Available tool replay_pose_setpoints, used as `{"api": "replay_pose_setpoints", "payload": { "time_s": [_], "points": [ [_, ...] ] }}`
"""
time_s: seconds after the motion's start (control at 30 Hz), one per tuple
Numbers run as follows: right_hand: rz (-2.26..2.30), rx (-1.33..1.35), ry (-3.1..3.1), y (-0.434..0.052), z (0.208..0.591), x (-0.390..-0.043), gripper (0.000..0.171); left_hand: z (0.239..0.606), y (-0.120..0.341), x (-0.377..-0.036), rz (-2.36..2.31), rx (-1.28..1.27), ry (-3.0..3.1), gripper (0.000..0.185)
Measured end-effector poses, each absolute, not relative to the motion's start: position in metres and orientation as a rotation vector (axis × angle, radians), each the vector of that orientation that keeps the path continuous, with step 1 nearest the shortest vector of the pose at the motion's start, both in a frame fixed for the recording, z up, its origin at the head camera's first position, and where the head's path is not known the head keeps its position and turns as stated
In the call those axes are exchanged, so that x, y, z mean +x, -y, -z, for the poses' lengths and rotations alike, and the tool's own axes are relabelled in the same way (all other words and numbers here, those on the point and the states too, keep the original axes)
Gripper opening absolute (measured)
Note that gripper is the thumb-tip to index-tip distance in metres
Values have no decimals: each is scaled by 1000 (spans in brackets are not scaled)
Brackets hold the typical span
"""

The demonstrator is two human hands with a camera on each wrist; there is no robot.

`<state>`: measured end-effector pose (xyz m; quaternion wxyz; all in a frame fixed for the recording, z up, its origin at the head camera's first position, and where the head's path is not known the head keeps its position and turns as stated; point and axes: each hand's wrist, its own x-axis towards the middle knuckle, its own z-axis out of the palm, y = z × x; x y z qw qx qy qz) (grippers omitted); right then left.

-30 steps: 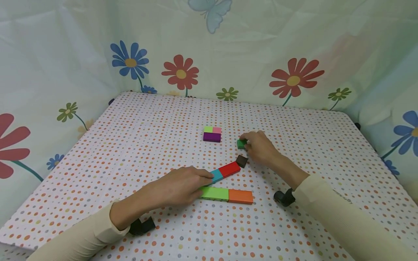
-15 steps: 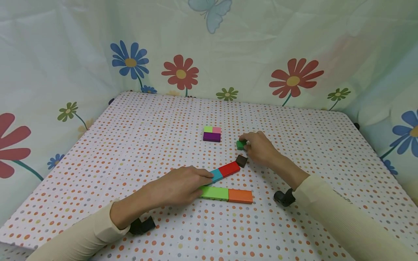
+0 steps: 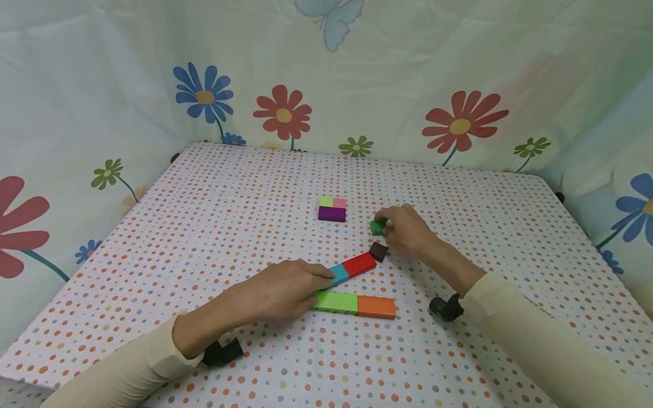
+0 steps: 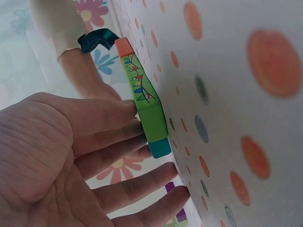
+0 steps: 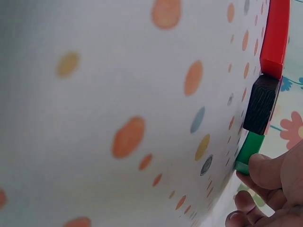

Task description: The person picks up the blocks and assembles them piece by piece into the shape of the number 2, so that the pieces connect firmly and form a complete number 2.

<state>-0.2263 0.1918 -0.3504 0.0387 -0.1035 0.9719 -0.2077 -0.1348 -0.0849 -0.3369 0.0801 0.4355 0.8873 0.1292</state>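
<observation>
Green block (image 3: 377, 227) being pinched by right hand (image 3: 406, 231)
Left hand (image 3: 278, 289) is lying flat, fingers straight, touching teal block (image 3: 338, 275), gripping nothing.

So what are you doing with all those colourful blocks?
A person is laying flat coloured blocks on a dotted tablecloth. The right hand pinches a small green block, just beyond a dark brown block. The left hand rests its fingers on the teal and red block, beside a light green and orange block. A purple, pink and lime block sits apart, farther back.
</observation>
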Motion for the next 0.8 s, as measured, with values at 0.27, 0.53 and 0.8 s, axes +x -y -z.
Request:
{"api": "replay_pose_setpoints", "payload": {
  "time_s": [0.27, 0.53, 0.8],
  "points": [
    [638, -344, -2976, -192, 351, -225, 29, 337, 85, -135, -391, 1305, -2658, 36],
    [668, -358, -2964, -191, 349, -222, 28, 336, 86, -134, -400, 1307, -2656, 37],
    [696, -357, -2962, -192, 349, -218, 29, 336, 85, -134, -389, 1309, -2649, 38]
  ]
}}
